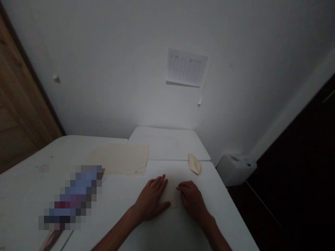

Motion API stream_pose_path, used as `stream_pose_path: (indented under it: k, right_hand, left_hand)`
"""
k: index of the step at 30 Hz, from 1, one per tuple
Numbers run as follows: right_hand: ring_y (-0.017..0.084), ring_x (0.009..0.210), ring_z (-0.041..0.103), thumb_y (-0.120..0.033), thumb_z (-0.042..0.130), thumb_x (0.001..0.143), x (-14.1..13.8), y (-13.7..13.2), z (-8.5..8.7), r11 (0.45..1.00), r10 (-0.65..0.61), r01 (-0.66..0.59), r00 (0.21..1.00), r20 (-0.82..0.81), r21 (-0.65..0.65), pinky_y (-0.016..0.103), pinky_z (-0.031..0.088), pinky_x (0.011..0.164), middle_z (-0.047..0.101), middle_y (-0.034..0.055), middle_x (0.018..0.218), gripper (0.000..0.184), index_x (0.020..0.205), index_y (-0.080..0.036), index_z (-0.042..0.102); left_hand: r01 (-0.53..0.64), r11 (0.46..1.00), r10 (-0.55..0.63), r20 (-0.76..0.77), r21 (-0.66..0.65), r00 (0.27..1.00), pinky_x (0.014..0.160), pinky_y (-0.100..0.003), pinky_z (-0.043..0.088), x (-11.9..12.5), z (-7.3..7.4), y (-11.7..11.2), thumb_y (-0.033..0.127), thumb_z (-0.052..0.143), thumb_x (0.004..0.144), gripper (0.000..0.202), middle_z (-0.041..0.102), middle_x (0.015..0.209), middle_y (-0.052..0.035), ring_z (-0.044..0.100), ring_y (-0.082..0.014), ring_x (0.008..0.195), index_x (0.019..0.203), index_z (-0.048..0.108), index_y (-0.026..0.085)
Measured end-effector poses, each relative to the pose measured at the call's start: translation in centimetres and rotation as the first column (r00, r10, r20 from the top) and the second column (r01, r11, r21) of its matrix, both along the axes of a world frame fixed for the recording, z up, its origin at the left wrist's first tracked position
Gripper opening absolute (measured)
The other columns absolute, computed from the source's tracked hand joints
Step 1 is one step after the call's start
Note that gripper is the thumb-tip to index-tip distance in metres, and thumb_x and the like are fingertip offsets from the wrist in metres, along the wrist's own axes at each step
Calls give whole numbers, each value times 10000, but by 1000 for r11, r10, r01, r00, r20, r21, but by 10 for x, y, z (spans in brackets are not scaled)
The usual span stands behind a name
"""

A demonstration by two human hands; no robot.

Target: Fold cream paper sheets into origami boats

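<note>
A small cream-coloured piece of paper [171,191] lies on the white table in front of me. My left hand [151,197] is spread over its left side, palm down, with the thumb reaching the near part. On the other side, my right hand [192,198] rests by the paper's right edge, its fingers loosely bent and the fingertips pointing at it. I see nothing gripped in either hand. Beyond my right hand sits a folded cream paper piece [195,164], shaped like a small packet.
Larger cream sheets [123,158] lie at the back left of the white table [112,212]. Left of my arm is a blurred-out bluish object [78,191]. A white plastic container [235,169] stands beyond the right edge. A printed sheet [186,68] hangs on the wall.
</note>
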State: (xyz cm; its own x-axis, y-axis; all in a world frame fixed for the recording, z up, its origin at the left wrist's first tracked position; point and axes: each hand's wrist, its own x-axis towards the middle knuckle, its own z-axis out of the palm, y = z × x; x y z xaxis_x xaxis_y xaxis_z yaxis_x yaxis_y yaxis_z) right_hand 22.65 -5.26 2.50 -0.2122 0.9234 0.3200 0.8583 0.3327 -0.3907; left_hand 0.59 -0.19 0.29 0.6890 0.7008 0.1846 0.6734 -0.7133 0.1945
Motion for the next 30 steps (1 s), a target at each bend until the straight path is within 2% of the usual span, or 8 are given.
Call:
stream_pose_path:
  k: [3, 6, 11, 16, 24, 26, 28, 30]
  right_hand:
    - [201, 1136, 495, -116, 477, 857, -5, 23, -5, 994, 101, -103, 994, 41, 34, 344, 369, 1014, 604, 38, 1256, 388, 1207, -211, 617]
    - [204, 1201, 468, -179, 478, 889, -8, 34, -10, 986, 158, -162, 981, 109, 32, 370, 355, 1030, 582, 33, 1303, 390, 1266, -220, 573]
    - [215, 1250, 442, -239, 455, 927, -8, 33, -14, 990, 124, -133, 978, 168, 44, 403, 341, 1032, 562, 24, 1329, 371, 1285, -255, 553]
    - [220, 1246, 450, -247, 449, 931, -9, 29, -13, 994, 92, -103, 975, 202, 46, 405, 350, 1023, 547, 39, 1344, 375, 1295, -247, 541]
    - [219, 1256, 432, -279, 475, 918, -8, 29, -15, 993, 104, -112, 977, 187, 32, 403, 335, 1038, 531, 35, 1361, 399, 1313, -243, 519]
    - [212, 1247, 439, -273, 503, 898, -8, 31, -14, 994, 103, -109, 980, 169, 28, 394, 333, 1038, 546, 33, 1345, 387, 1281, -246, 547]
    - [210, 1227, 452, -272, 542, 865, -7, 34, -12, 995, 97, -101, 986, 136, 22, 383, 335, 1033, 562, 29, 1324, 365, 1227, -248, 587]
    - [213, 1201, 467, -275, 587, 825, -6, 38, -7, 994, 111, -112, 989, 101, 6, 376, 341, 1025, 570, 28, 1311, 375, 1199, -246, 605]
  left_hand:
    - [-2, 1000, 2, 0, -7, 1000, 1111, -454, 214, 0, -1, -1, 626, 494, 825, 806, 209, 1545, -137, 265, -307, 1387, 1463, 277, 183]
    - [1, 1000, -1, -1, -11, 1000, 1119, -453, 205, 0, 0, -2, 634, 481, 829, 808, 202, 1547, -134, 255, -300, 1393, 1464, 276, 178]
    - [-18, 1000, 18, 10, -20, 1000, 1124, -469, 196, -1, 0, -4, 643, 446, 847, 796, 222, 1539, -140, 243, -296, 1399, 1465, 277, 171]
    - [-77, 997, 78, 28, -13, 997, 1125, -480, 192, -12, 3, -8, 628, 410, 872, 757, 259, 1526, -146, 253, -294, 1396, 1461, 291, 168]
    - [-89, 996, 90, 34, -29, 995, 1116, -475, 200, -30, 5, -8, 684, 511, 784, 847, 299, 1516, -134, 299, -302, 1374, 1449, 315, 198]
    - [-110, 994, 111, 72, -7, 991, 1090, -470, 246, -27, 4, -3, 642, 498, 825, 728, 378, 1477, -131, 361, -297, 1335, 1394, 404, 198]
    - [-150, 988, 146, 127, 22, 981, 1039, -450, 316, -22, 5, 5, 516, 472, 899, 487, 495, 1386, -118, 442, -279, 1259, 1263, 531, 199]
    - [-177, 984, 169, 167, 32, 971, 967, -416, 380, -16, 6, 14, 376, 498, 910, 282, 593, 1243, -100, 513, -261, 1150, 1103, 603, 199]
